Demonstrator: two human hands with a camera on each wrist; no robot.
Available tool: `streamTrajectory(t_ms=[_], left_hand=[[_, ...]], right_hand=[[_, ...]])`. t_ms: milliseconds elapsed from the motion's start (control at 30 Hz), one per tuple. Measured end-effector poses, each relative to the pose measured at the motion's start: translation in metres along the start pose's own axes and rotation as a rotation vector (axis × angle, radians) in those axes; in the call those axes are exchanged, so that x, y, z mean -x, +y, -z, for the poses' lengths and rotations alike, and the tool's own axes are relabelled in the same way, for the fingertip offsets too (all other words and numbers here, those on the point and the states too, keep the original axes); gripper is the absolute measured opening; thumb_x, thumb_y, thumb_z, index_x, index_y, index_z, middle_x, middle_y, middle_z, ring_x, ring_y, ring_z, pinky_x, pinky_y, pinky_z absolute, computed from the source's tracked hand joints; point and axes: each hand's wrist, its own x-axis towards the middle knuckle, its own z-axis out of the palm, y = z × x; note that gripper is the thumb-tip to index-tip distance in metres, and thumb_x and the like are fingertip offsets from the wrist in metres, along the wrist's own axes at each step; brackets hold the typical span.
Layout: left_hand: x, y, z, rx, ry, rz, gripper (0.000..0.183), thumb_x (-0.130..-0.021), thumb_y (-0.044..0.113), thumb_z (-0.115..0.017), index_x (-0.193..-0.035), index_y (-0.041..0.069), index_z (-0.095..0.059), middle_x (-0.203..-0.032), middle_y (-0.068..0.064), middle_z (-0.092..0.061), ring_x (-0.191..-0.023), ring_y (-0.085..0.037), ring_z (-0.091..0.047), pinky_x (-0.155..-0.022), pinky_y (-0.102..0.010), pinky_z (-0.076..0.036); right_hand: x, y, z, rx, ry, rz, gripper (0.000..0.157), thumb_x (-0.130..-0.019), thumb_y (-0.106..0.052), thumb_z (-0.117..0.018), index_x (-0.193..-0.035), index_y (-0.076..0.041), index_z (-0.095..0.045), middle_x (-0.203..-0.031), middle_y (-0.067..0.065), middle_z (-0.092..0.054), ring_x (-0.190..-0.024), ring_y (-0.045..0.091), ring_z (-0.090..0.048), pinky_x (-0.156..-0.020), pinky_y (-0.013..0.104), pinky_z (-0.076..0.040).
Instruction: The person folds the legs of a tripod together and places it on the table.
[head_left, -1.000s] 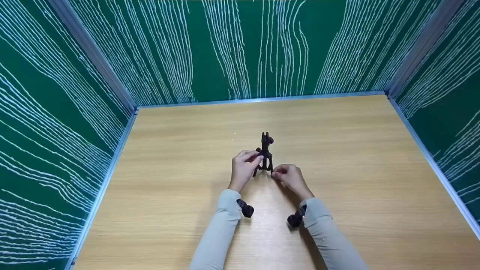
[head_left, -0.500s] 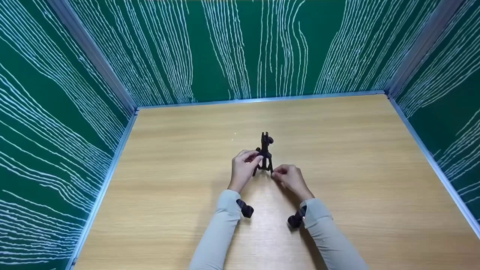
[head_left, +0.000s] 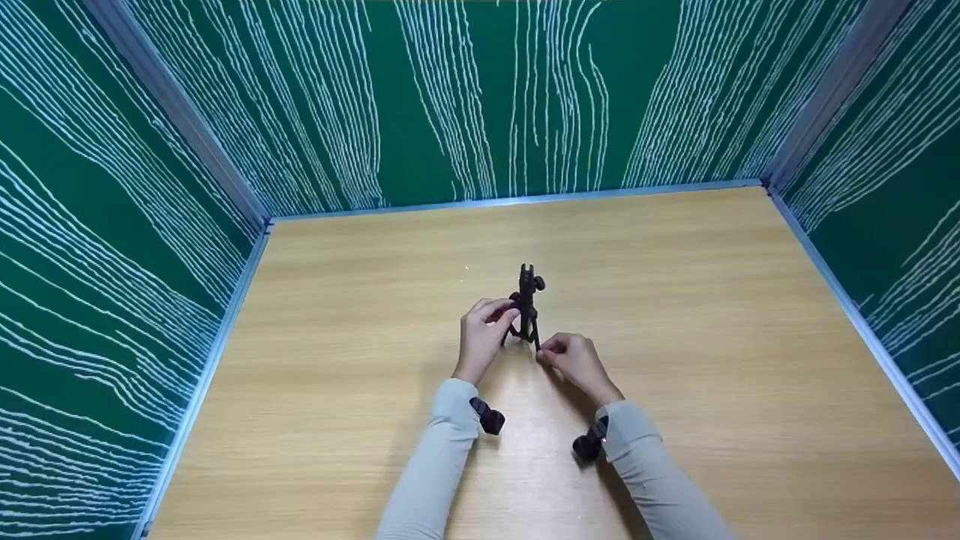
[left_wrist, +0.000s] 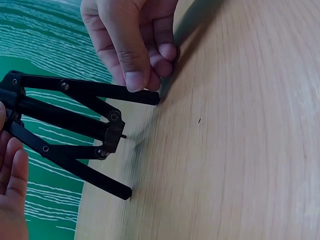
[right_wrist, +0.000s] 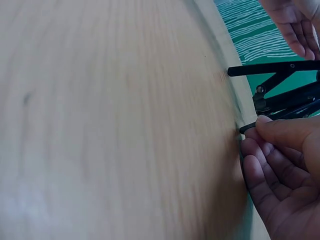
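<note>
A small black tripod [head_left: 526, 300] with a knobbed clamp head stands upright on the wooden table, its legs spread. My left hand [head_left: 482, 336] holds it just below the head, thumb and fingers pinching it from the left side. Low on the right, my right hand [head_left: 576, 361] pinches the end of one leg between thumb and forefinger. The left wrist view shows this leg [left_wrist: 112, 91] and another leg [left_wrist: 95, 177], joined by hinged braces to the centre column [left_wrist: 60, 117]. In the right wrist view, the pinched leg's tip [right_wrist: 243, 129] pokes out past the fingers.
Around the tripod lies the pale wooden table [head_left: 360, 300]. Green panels with white wavy lines [head_left: 420, 105] stand along its back and both sides, with metal edging [head_left: 517, 200] at the base. Each wrist carries a small black camera [head_left: 489, 417].
The head view has shifted slightly. The tripod appears turned a little, and my right hand has moved slightly nearer the person with the leg's end. Both hands keep their hold.
</note>
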Motion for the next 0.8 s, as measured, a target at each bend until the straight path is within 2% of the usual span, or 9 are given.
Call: streamTrajectory(t_ms=[100, 233, 633, 800], left_hand=[[0.002, 0.014, 0.005, 0.002, -0.011, -0.016, 0.019, -0.085, 0.003, -0.070, -0.100, -0.008, -0.070, -0.097, -0.019, -0.069, -0.081, -0.018, -0.064, -0.073, -0.018, -0.053], [0.002, 0.018, 0.007, 0.014, -0.021, -0.017, 0.019, -0.086, 0.003, -0.069, -0.101, -0.009, -0.070, -0.097, -0.019, -0.069, -0.082, -0.018, -0.064, -0.074, -0.019, -0.053], [0.000, 0.014, 0.007, 0.031, -0.044, -0.024, 0.021, -0.086, 0.002, -0.068, -0.104, -0.008, -0.070, -0.099, -0.020, -0.070, -0.086, -0.022, -0.066, -0.076, -0.020, -0.053], [-0.001, 0.012, 0.007, 0.038, -0.058, -0.032, 0.022, -0.087, 0.002, -0.067, -0.105, -0.009, -0.069, -0.102, -0.021, -0.070, -0.091, -0.027, -0.067, -0.081, -0.023, -0.055]], right_hand=[[0.001, -0.001, -0.002, 0.008, 0.001, 0.023, 0.005, -0.081, -0.006, -0.073, -0.083, -0.002, -0.071, -0.076, 0.008, -0.071, -0.053, 0.005, -0.049, -0.053, 0.018, -0.040], [0.002, -0.003, -0.005, -0.011, -0.032, 0.019, 0.004, -0.082, -0.005, -0.072, -0.084, -0.002, -0.071, -0.072, 0.007, -0.069, -0.043, 0.005, -0.046, -0.044, 0.017, -0.037], [0.007, -0.010, -0.014, 0.010, -0.074, 0.072, 0.004, -0.082, -0.003, -0.070, -0.085, -0.001, -0.069, -0.072, 0.007, -0.068, -0.045, 0.007, -0.047, -0.041, 0.018, -0.040], [0.008, -0.012, -0.019, 0.017, -0.054, 0.102, 0.005, -0.081, -0.003, -0.072, -0.084, -0.001, -0.069, -0.069, 0.006, -0.067, -0.044, 0.007, -0.047, -0.040, 0.019, -0.041]])
